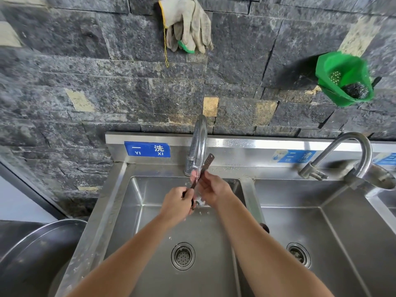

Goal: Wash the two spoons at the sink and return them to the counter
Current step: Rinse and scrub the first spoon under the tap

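Both hands are over the left sink basin [150, 211], under the curved faucet [199, 144]. My right hand [214, 190] holds a dark brown spoon [207, 163] by its handle, whose perforated end sticks up past the faucet. My left hand [176, 204] grips the lower part of a dark utensil, its bowl hidden by the fingers. Water splashes white between the hands. I cannot tell whether the two hands hold one spoon or two.
A second basin [321, 232] with its own faucet [351, 155] lies to the right. Drains [182, 256] sit in both basins. Work gloves [188, 24] and a green holder [345, 80] with scourers hang on the stone wall. A large steel pot [36, 260] stands at the lower left.
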{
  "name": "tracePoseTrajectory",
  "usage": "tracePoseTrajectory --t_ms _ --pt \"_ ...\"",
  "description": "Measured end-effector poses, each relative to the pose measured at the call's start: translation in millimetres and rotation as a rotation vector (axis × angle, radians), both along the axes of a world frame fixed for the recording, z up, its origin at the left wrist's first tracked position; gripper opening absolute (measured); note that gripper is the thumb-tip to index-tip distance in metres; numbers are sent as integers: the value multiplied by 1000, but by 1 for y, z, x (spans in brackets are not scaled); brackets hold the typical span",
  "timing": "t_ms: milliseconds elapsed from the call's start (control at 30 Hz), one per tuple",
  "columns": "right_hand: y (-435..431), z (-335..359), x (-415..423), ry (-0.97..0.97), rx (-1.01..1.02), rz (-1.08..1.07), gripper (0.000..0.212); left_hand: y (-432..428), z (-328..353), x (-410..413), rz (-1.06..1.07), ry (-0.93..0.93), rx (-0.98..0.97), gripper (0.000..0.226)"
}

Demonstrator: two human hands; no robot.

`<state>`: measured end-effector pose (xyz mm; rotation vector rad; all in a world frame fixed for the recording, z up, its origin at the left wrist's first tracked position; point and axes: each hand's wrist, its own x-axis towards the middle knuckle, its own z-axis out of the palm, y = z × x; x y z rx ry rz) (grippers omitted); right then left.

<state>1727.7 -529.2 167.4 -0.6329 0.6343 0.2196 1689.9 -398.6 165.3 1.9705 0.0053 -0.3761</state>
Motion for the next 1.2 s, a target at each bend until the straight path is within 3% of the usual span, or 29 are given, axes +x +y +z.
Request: tracePoseTrajectory --t_ms 167,267,433,633,800,933,1067,1200 --pt "16 -9 -17 -58 -196 225 30 -8 2 1 43 39 33 39" --pt "10 -8 -14 -6 -118 188 32 -4 2 -4 8 72 2 35" --pt "17 -8 -16 -138 -140 299 40 -3 13 1 74 76 -28 32" --pt "22 -2 3 98 89 98 36 -9 11 -3 72 16 174 40" --pt "14 -9 6 142 124 1 42 -15 13 -17 30 129 36 37" --pt "5 -10 15 135 254 -12 47 -21 13 -27 46 102 28 36" --pt "22 -2 14 70 133 174 44 -16 19 -7 165 108 77 36" --pt "25 5 18 129 31 231 44 -20 17 -15 184 71 163 33"
